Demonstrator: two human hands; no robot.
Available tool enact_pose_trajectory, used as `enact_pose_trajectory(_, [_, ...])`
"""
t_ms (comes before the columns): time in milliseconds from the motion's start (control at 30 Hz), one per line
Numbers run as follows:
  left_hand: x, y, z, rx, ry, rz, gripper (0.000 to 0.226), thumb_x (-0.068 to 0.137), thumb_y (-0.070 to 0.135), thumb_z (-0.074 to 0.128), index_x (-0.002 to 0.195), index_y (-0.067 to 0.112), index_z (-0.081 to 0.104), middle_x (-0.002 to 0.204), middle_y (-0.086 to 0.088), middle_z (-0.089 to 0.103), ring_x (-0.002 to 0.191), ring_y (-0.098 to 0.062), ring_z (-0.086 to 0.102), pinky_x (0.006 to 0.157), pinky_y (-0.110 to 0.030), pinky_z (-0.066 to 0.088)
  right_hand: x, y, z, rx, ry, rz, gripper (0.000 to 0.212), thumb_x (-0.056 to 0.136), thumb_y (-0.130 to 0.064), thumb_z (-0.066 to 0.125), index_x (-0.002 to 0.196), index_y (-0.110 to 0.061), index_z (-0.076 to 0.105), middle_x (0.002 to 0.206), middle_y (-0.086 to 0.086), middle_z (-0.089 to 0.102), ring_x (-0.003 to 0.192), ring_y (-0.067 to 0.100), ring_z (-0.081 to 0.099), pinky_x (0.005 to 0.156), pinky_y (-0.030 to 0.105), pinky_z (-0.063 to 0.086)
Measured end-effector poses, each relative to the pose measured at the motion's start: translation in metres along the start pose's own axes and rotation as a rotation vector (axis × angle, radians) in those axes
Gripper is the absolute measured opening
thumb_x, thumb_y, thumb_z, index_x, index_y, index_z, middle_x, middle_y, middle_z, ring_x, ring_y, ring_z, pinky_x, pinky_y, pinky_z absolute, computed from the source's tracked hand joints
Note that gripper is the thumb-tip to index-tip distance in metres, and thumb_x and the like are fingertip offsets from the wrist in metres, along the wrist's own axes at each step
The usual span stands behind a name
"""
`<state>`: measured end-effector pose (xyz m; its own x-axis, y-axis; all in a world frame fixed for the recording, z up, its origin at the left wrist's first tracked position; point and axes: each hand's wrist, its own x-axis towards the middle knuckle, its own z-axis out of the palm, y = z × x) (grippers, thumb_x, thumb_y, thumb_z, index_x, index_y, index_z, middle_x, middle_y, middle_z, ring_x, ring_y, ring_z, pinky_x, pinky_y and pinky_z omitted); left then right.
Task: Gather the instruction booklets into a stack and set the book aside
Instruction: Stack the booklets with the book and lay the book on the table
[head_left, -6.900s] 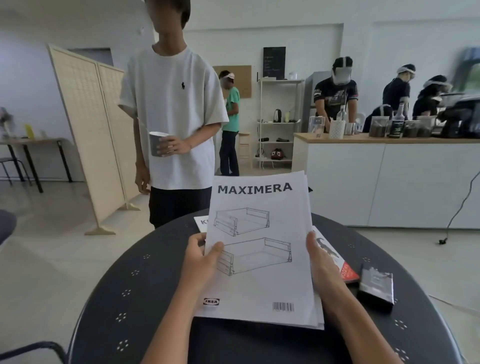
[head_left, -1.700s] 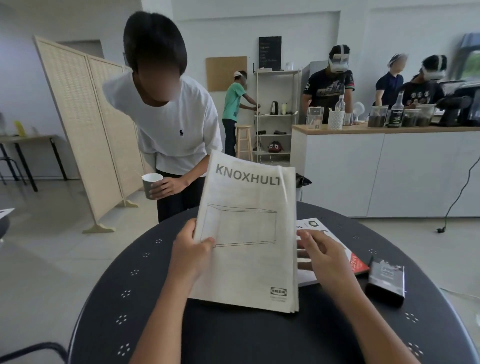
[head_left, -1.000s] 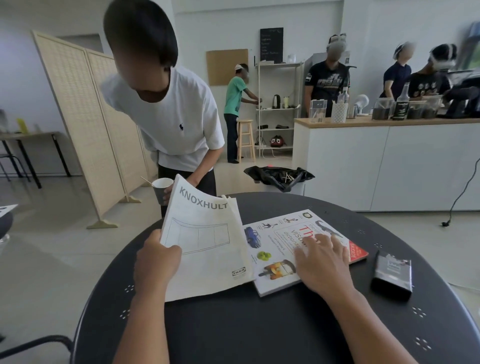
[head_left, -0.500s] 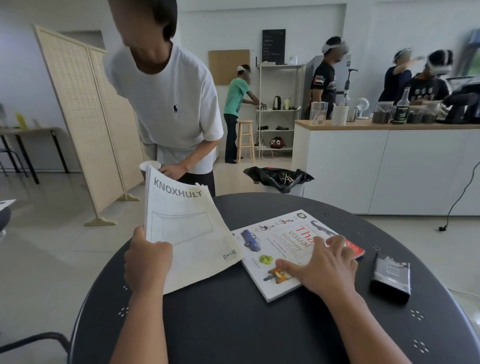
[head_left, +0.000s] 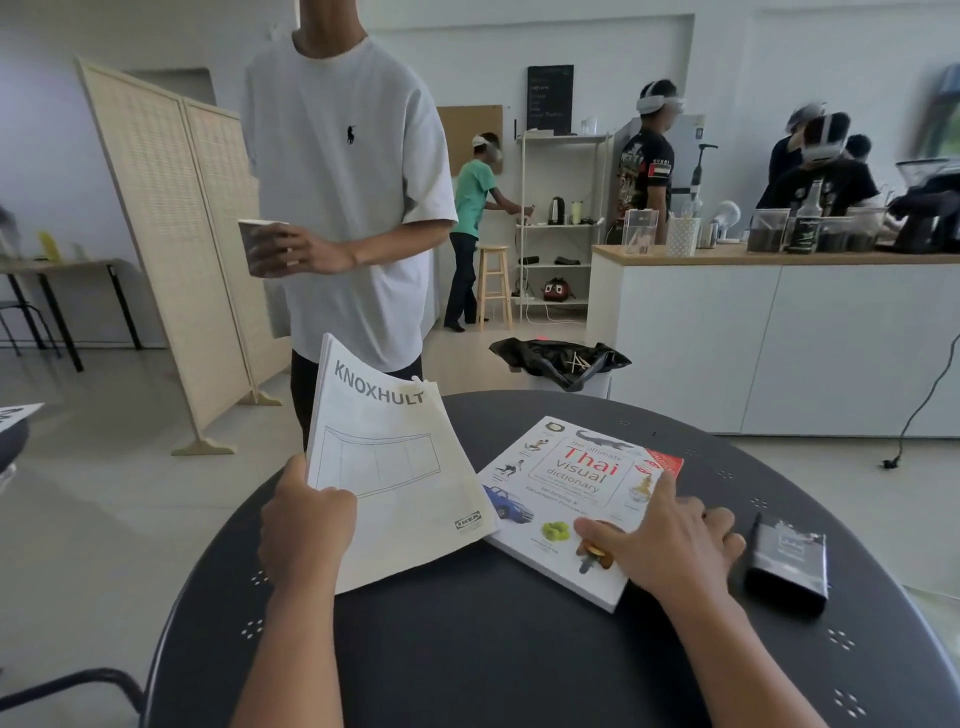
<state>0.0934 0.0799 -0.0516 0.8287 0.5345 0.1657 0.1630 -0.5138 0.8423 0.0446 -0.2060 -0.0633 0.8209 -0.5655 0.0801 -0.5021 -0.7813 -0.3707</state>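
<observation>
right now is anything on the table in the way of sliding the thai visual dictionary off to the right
Yes. A small dark rectangular box lies on the black round table just right of the white Thai visual dictionary, beside the right hand pressing on it. The left hand holds the white KNOXHULT booklet stack clear on the other side.

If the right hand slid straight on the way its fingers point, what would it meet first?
The right hand lies on the book, fingers pointing up-left. Further on, it would probably meet the booklets in the left hand; depth is unclear.

Booklets lifted clear, book uncovered

The left hand (head_left: 306, 525) has swung the booklets (head_left: 395, 467) leftward; the right hand (head_left: 670, 540) dropped onto the now-exposed book (head_left: 566, 493); the bystander (head_left: 353, 197) straightened up.
</observation>
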Motion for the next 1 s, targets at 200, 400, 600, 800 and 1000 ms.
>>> enact_pose_trajectory(200, [0.0, -0.003, 0.003, 0.036, -0.005, 0.019, 0.035, 0.087, 0.003, 0.048, 0.117, 0.018, 0.057, 0.12, -0.01, 0.068, 0.1, -0.038, 0.063, 0.062, -0.038, 0.048, 0.012, 0.003, -0.002, 0.29, -0.099, 0.113, 0.1, 0.058, -0.055, 0.088, 0.135, -0.013, 0.04, 0.127, 0.018, 0.058, 0.12, 0.038, 0.052, 0.102, 0.048, 0.039])
enact_pose_trajectory(400, [0.002, -0.003, 0.007, 0.058, -0.022, 0.035, 0.032, 0.089, 0.005, 0.049, 0.117, 0.018, 0.057, 0.121, -0.009, 0.068, 0.1, -0.036, 0.063, 0.055, -0.032, 0.041, 0.011, -0.001, -0.001, 0.193, -0.117, 0.09, 0.076, 0.076, -0.072, 0.062, 0.119, -0.011, 0.055, 0.124, 0.012, 0.06, 0.116, 0.033, 0.052, 0.101, 0.046, 0.038])
enact_pose_trajectory(600, [0.002, -0.004, 0.005, 0.074, -0.006, 0.041, 0.031, 0.089, 0.005, 0.048, 0.115, 0.018, 0.057, 0.118, -0.009, 0.069, 0.096, -0.036, 0.062, 0.061, -0.035, 0.044, -0.001, -0.007, -0.008, 0.019, -0.146, -0.008, 0.091, 0.065, -0.083, 0.061, 0.124, -0.014, 0.052, 0.133, 0.012, 0.052, 0.124, 0.032, 0.045, 0.101, 0.043, 0.036])
enact_pose_trajectory(800, [0.0, -0.003, 0.005, 0.095, 0.019, 0.055, 0.033, 0.092, 0.004, 0.047, 0.12, 0.019, 0.058, 0.122, -0.01, 0.068, 0.098, -0.037, 0.063, 0.059, -0.034, 0.042, 0.002, 0.003, -0.001, 0.094, 0.007, 0.003, 0.087, 0.087, -0.062, 0.051, 0.151, -0.007, 0.028, 0.151, 0.013, 0.043, 0.135, 0.038, 0.037, 0.109, 0.047, 0.032])
enact_pose_trajectory(1000, [0.003, -0.003, 0.004, 0.081, 0.017, 0.065, 0.036, 0.09, 0.004, 0.048, 0.121, 0.02, 0.058, 0.116, -0.008, 0.068, 0.09, -0.034, 0.06, 0.062, -0.035, 0.044, 0.011, 0.0, -0.014, 0.058, -0.081, 0.117, 0.128, 0.051, -0.083, 0.071, 0.147, -0.009, 0.031, 0.141, 0.022, 0.045, 0.13, 0.04, 0.041, 0.105, 0.046, 0.034])
